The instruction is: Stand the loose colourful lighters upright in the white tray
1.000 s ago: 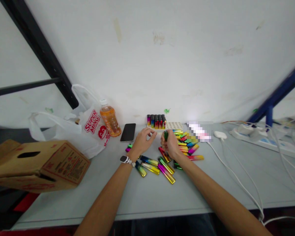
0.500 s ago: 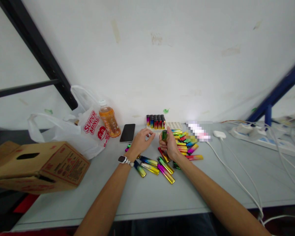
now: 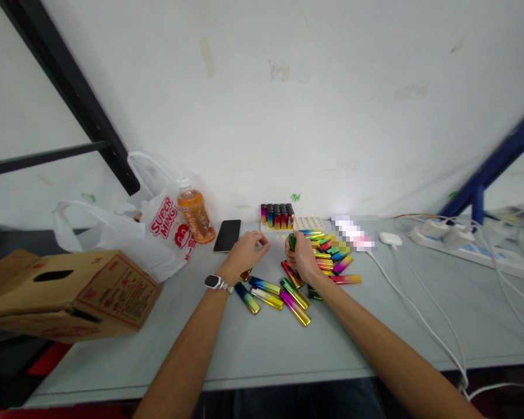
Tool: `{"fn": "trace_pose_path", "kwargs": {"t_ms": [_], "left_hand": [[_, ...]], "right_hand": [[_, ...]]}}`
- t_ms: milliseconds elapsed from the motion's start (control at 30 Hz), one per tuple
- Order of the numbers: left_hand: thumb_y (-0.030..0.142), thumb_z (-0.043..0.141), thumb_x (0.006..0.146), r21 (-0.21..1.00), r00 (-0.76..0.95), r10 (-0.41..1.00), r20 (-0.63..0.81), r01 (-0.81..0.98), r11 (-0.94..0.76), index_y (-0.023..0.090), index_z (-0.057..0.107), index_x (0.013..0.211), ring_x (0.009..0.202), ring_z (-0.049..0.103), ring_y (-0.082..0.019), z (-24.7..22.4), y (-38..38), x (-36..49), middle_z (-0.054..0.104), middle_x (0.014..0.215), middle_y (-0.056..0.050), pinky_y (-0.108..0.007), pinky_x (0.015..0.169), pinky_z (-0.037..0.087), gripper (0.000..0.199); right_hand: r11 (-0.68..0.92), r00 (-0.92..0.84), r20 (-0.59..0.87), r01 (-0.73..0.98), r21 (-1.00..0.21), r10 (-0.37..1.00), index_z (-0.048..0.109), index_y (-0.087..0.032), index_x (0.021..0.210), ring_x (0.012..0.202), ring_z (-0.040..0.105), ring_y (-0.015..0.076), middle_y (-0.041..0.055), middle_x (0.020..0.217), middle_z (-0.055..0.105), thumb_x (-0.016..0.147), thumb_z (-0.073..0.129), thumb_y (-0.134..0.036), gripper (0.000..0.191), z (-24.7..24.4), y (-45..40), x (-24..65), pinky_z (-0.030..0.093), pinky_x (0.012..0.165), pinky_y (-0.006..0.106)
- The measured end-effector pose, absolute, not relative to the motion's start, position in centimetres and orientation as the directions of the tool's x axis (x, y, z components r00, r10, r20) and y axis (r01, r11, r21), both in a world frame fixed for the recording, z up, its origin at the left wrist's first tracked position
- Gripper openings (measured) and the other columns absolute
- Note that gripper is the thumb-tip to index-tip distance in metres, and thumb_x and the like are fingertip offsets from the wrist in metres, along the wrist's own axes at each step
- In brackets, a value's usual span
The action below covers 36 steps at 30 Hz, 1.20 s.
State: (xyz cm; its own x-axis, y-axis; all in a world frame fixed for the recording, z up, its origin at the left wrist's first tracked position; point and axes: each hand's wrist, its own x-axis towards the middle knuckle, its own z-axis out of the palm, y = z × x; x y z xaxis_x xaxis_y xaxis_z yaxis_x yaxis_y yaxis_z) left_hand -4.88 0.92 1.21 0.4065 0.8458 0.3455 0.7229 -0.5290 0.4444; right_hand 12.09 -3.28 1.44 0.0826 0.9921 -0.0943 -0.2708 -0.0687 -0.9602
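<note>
My right hand (image 3: 305, 257) is wrapped round a green lighter (image 3: 292, 241), whose top end shows above the fingers. To its left, my left hand (image 3: 243, 255), with a watch on the wrist, hovers over the table with curved fingers, thumb apart, and nothing visible in it. Several shiny lighters stand upright in a block (image 3: 278, 217) at the left part of a white tray (image 3: 309, 223) with holes. A pile of metallic lighters (image 3: 324, 265) lies beside my right hand. Nearer to me, more lie loose, among them a pink and gold lighter (image 3: 295, 308).
On the left are a cardboard box (image 3: 113, 291), a white plastic bag (image 3: 157, 250), an orange drink bottle (image 3: 196, 215) and a black phone (image 3: 227, 235). To the right lie a white charger (image 3: 390, 238), a power strip (image 3: 475, 250) and loose cables. A wall rises behind the table.
My left hand has shifted slightly left, away from my right hand. My right hand still grips the green lighter, now a little lower and turned, its thumb less raised.
</note>
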Motion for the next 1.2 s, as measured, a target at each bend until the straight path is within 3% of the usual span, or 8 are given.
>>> {"fn": "trace_pose_path", "kwargs": {"t_ms": [200, 333, 467, 633, 800, 1000, 1100, 1200], "left_hand": [[0.021, 0.063, 0.079, 0.400, 0.351, 0.898, 0.266, 0.808, -0.434, 0.021, 0.072, 0.081, 0.080, 0.066, -0.022, 2.0, 1.0, -7.5, 0.071, 0.087, -0.008, -0.031, 0.075, 0.051, 0.009], [0.011, 0.065, 0.069, 0.441, 0.371, 0.918, 0.142, 0.806, -0.394, 0.021, 0.072, 0.080, 0.074, 0.066, -0.021, 1.4, 1.4, -8.9, 0.071, 0.080, -0.006, -0.028, 0.068, 0.050, 0.017], [0.007, 0.062, 0.073, 0.403, 0.406, 0.905, 0.127, 0.812, -0.421, 0.019, 0.068, 0.080, 0.078, 0.065, -0.021, 0.0, 1.0, -7.1, 0.068, 0.084, -0.007, -0.030, 0.075, 0.052, 0.015], [0.014, 0.048, 0.092, 0.360, 0.464, 0.830, 0.308, 0.751, -0.554, 0.018, 0.063, 0.098, 0.100, 0.062, -0.025, -1.4, 0.1, -2.9, 0.065, 0.100, -0.011, -0.039, 0.094, 0.049, 0.016], [0.011, 0.049, 0.088, 0.485, 0.419, 0.825, 0.378, 0.670, -0.562, 0.017, 0.060, 0.108, 0.099, 0.062, -0.025, -1.7, 0.6, -1.2, 0.066, 0.105, -0.011, -0.037, 0.088, 0.051, 0.024], [0.011, 0.052, 0.083, 0.535, 0.275, 0.844, 0.461, 0.672, -0.512, 0.018, 0.061, 0.091, 0.080, 0.061, -0.019, -0.4, 1.3, -1.9, 0.064, 0.084, -0.004, -0.031, 0.077, 0.050, 0.014], [0.012, 0.054, 0.084, 0.521, 0.247, 0.882, 0.401, 0.731, -0.441, 0.019, 0.064, 0.093, 0.083, 0.063, -0.018, 0.9, 1.4, -4.0, 0.068, 0.089, -0.004, -0.030, 0.080, 0.050, 0.015], [0.014, 0.055, 0.086, 0.402, 0.253, 0.922, 0.294, 0.842, -0.359, 0.020, 0.067, 0.090, 0.094, 0.064, -0.022, 1.7, 1.2, -6.4, 0.069, 0.096, -0.006, -0.032, 0.084, 0.049, 0.014]], "right_hand": [[-0.070, 0.024, -0.084, -0.344, -0.936, 0.996, 0.046, -0.022, 0.063, 0.039, 0.021, 0.0078, -0.0079, 0.047, 0.028, 0.088, 0.043, -0.066, 0.051, 1.5, -3.0, 12.4, 0.016, 0.037, 0.022], [0.002, -0.028, 0.013, -0.370, -0.929, 1.000, 0.060, -0.022, 0.087, 0.045, 0.037, 0.0098, -0.0067, 0.056, 0.041, 0.080, 0.050, -0.080, 0.059, 1.1, -2.5, 12.3, 0.036, 0.046, 0.024], [0.148, -0.004, 0.154, -0.261, -0.954, 0.988, 0.062, -0.022, 0.100, 0.059, 0.052, 0.0127, -0.0043, 0.064, 0.053, 0.082, 0.057, -0.072, 0.053, 0.5, -2.1, 12.1, 0.045, 0.060, 0.026], [0.320, 0.012, 0.320, 0.002, -0.947, 0.947, 0.064, -0.021, 0.083, 0.064, 0.052, 0.0131, -0.0015, 0.070, 0.060, 0.084, 0.066, -0.055, 0.033, 0.3, -1.3, 12.5, 0.042, 0.061, 0.026], [0.411, 0.021, 0.425, 0.215, -0.886, 0.905, 0.070, -0.021, 0.082, 0.066, 0.054, 0.0157, 0.0004, 0.071, 0.062, 0.080, 0.071, -0.047, 0.026, 1.0, 0.4, 13.3, 0.042, 0.060, 0.028], [0.502, -0.017, 0.520, 0.289, -0.816, 0.854, 0.066, -0.020, 0.100, 0.062, 0.054, 0.0139, -0.0024, 0.070, 0.060, 0.082, 0.069, -0.042, 0.028, 3.3, 3.5, 13.5, 0.043, 0.061, 0.027], [0.537, -0.071, 0.556, 0.385, -0.751, 0.828, 0.064, -0.020, 0.097, 0.061, 0.055, 0.0136, -0.0035, 0.067, 0.060, 0.082, 0.069, -0.038, 0.024, 4.4, 5.0, 13.2, 0.044, 0.063, 0.027], [0.560, -0.180, 0.565, 0.541, -0.627, 0.805, 0.065, -0.020, 0.095, 0.067, 0.059, 0.0160, -0.0010, 0.072, 0.066, 0.084, 0.068, -0.032, 0.017, 5.1, 6.1, 12.8, 0.045, 0.070, 0.030]]}}
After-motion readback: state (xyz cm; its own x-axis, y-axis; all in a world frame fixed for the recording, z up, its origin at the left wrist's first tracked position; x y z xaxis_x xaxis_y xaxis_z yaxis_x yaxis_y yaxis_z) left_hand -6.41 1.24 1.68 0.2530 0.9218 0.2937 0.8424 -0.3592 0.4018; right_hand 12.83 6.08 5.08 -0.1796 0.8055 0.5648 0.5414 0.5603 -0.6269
